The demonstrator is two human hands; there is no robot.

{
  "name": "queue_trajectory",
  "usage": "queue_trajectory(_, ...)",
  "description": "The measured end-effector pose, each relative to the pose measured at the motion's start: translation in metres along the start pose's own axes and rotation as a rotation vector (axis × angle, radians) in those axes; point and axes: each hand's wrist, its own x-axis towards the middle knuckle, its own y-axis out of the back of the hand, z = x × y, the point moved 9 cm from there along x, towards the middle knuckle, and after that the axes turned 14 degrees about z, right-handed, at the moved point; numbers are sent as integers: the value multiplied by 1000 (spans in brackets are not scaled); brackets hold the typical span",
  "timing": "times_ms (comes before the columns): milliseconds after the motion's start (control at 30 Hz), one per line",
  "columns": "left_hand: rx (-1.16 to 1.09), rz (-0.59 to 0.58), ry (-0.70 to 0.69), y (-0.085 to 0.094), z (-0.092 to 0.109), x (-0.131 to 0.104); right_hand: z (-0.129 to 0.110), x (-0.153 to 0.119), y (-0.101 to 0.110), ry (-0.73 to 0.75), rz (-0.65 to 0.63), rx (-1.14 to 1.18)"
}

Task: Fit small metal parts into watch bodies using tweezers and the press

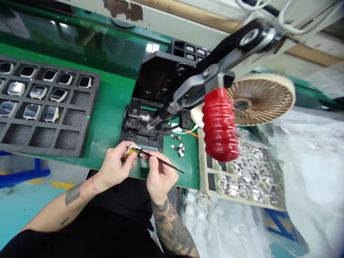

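Observation:
My left hand [118,162] is closed round a small watch case [131,150], pale at the rim with yellow showing inside. Black tweezers [168,164] lie pinched in my right hand [161,175], and their tip reaches the case. Both hands are close together at the front edge of the green bench. Just beyond them stands a black lever press [145,132], whose red ribbed handle [220,125] hangs to the right. My fingers hide part of the case.
On the left, a grey foam tray [92,107] holds several square watches. Small parts [179,147] lie scattered right of the press. A beige tray [203,168] of silvery pieces and a round fan [262,100] are farther right.

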Motion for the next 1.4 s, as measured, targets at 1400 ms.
queue_trajectory(1400, -321, 31, 155, 18, -11, 11, -59, 144, 26, 531, 86, -357)
